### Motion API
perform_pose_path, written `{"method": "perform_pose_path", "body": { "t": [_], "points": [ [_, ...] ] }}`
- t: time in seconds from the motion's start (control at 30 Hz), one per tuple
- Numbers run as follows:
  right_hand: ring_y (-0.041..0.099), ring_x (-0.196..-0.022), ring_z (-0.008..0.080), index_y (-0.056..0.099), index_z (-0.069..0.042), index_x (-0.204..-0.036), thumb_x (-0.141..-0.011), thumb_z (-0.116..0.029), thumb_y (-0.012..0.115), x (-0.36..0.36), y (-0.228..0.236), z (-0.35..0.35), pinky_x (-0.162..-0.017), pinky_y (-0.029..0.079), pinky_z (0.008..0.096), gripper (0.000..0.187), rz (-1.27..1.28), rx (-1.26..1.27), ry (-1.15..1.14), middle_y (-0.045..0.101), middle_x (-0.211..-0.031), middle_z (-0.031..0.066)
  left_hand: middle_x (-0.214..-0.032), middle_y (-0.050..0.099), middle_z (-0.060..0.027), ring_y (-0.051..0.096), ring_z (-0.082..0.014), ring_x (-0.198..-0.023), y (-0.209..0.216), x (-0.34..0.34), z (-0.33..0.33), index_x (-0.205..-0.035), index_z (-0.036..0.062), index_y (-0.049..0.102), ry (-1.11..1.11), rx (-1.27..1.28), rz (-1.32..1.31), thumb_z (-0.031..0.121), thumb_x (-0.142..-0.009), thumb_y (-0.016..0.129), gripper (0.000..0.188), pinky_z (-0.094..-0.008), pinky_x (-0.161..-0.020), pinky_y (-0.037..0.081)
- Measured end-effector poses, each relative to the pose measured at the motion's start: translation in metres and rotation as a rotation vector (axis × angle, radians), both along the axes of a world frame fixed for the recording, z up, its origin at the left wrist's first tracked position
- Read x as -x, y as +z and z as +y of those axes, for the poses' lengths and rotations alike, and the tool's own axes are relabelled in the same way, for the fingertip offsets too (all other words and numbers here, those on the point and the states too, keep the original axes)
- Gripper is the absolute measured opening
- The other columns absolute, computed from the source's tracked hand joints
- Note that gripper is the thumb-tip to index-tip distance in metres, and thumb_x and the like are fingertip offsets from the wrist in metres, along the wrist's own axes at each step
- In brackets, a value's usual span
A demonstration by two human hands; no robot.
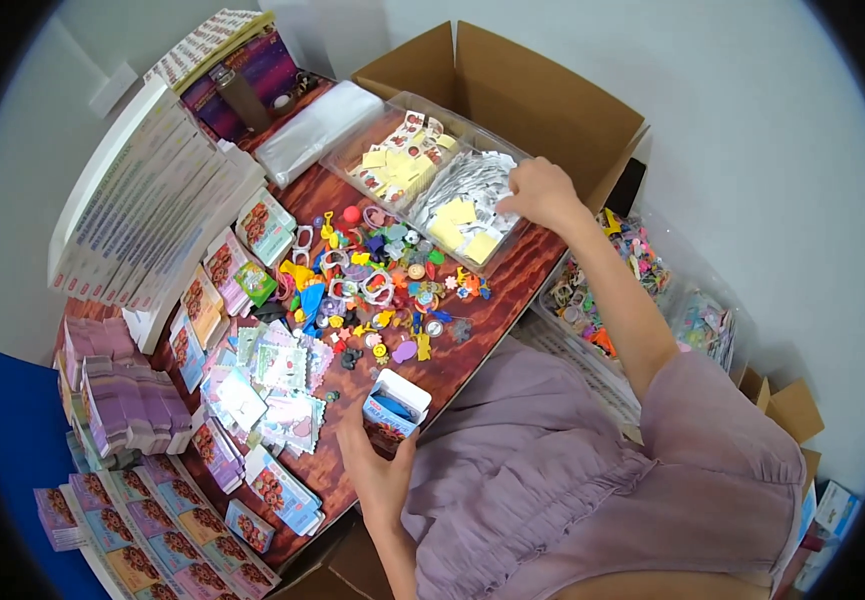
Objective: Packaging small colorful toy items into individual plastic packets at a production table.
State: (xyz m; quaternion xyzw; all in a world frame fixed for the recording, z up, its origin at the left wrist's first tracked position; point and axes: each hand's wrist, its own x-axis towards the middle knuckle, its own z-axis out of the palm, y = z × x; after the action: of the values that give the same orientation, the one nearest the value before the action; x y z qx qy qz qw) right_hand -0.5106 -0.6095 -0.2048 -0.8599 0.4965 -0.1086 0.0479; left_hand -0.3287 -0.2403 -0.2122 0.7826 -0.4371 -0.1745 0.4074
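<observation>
My left hand (377, 462) is wrapped round a small blue and white cardboard box (392, 408) near the table's front edge. Its top flap stands up, and something blue shows inside. Over at the clear plastic tray (497, 262), my right hand (542, 195) has its fingers drawn together at the rim of the right compartment. Whatever they pinch, if anything, is hidden. Small silver-white packets (467, 185) and pale yellow slips (460, 212) lie in that compartment. The other compartment contains yellow slips and printed stickers (407, 160).
Colourful small toys (382, 285) cover the table's middle. Stamp-edged stickers (282, 370) and card stacks (282, 490) lie left, beside purple bundles (132, 400). Clear plastic bags (317, 130) and a large open carton (522, 85) stand behind. Bagged trinkets (632, 260) sit right, below table height.
</observation>
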Motion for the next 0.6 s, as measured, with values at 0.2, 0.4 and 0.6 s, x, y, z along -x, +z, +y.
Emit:
{"method": "perform_pose_path", "body": {
  "t": [0.2, 0.4, 0.6],
  "points": [
    [0.064, -0.082, 0.0309, 0.068, -0.006, -0.077, -0.07, -0.021, 0.077, -0.001, -0.011, -0.007, -0.072, 0.049, 0.0416, 0.019, -0.116, -0.175, 0.077, 0.068, -0.081, 0.0126, -0.119, 0.056, -0.0174, 0.053, -0.035, -0.11, -0.002, -0.003, 0.001, -0.132, 0.0034, 0.051, 0.005, 0.011, 0.014, 0.004, -0.066, 0.081, 0.073, -0.042, -0.094, 0.043],
    [0.065, -0.077, 0.0309, 0.069, -0.006, -0.08, -0.072, -0.02, 0.074, 0.001, 0.002, 0.002, -0.069, 0.048, 0.0412, 0.017, -0.395, -0.353, 0.112, 0.067, -0.078, 0.0151, -0.118, 0.056, -0.0171, 0.053, -0.0346, -0.111, -0.001, -0.006, 0.008, -0.132, 0.0036, 0.051, 0.017, 0.007, 0.038, 0.004, -0.066, 0.081, 0.073, -0.041, -0.094, 0.043],
    [0.066, -0.081, 0.0326, 0.07, -0.011, -0.078, -0.07, -0.028, 0.074, -0.024, -0.017, 0.02, -0.07, 0.051, 0.0439, 0.019, -0.134, -0.117, 0.038, 0.069, -0.081, 0.012, -0.117, 0.056, -0.0168, 0.053, -0.0348, -0.111, -0.001, -0.006, 0.009, -0.132, 0.0029, 0.051, 0.029, 0.003, 0.029, 0.004, -0.066, 0.081, 0.072, -0.0412, -0.094, 0.044]
  ]
}}
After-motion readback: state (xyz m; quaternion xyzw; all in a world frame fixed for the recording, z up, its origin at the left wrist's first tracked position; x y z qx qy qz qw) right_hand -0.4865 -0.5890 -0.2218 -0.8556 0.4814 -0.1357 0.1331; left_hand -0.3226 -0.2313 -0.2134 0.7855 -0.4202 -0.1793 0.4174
